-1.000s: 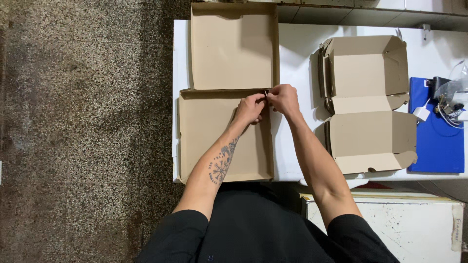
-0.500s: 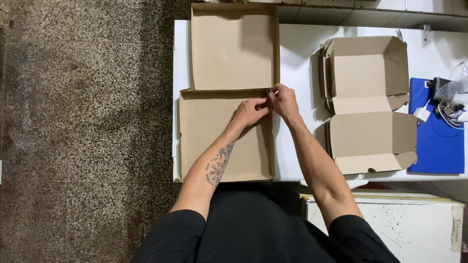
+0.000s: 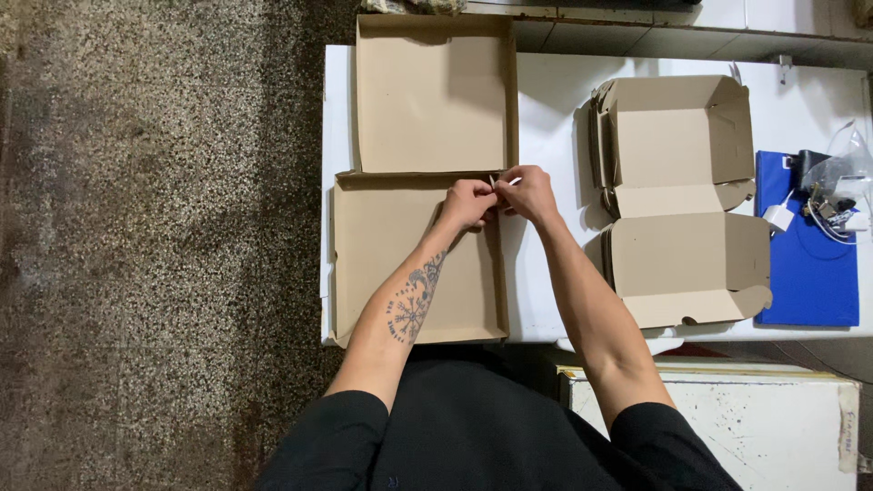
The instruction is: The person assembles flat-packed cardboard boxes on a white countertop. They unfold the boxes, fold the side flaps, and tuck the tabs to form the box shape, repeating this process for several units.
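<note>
Floor point(image 3: 155, 245): speckled dark stone fills your whole left side, and it runs under the surface's edge.

Surface point(image 3: 555, 109): white, straight ahead of you, with its near edge at your waist.

Box point(image 3: 427, 173): a flat brown cardboard box lies open in front of you. Its far half is a shallow tray with raised walls. Its near half lies toward you, and your left forearm crosses over it. The two halves meet at a fold line, and both your hands are at the right end of that fold.

Stack point(image 3: 677, 195): to your right sits a pile of part-folded brown boxes, flaps splayed. It stands apart from your box, with bare surface between the two.

Cabinet point(image 3: 727, 423): a scuffed white top shows below the surface, by your right elbow.

Pad point(image 3: 809, 273): a blue sheet lies at the far right, just beside the stack.

Bag point(image 3: 841, 186): a clear bag with small white parts and a cable rests on the pad's far end.

Left hand point(image 3: 468, 202): fingers are curled in and pinched at the box's right wall by the fold. It grips the cardboard there.

Right hand point(image 3: 527, 191): knuckles are up and the fingers are closed, meeting your left hand at the same corner. It holds the cardboard tab, though the tab itself is too small to make out clearly.
</note>
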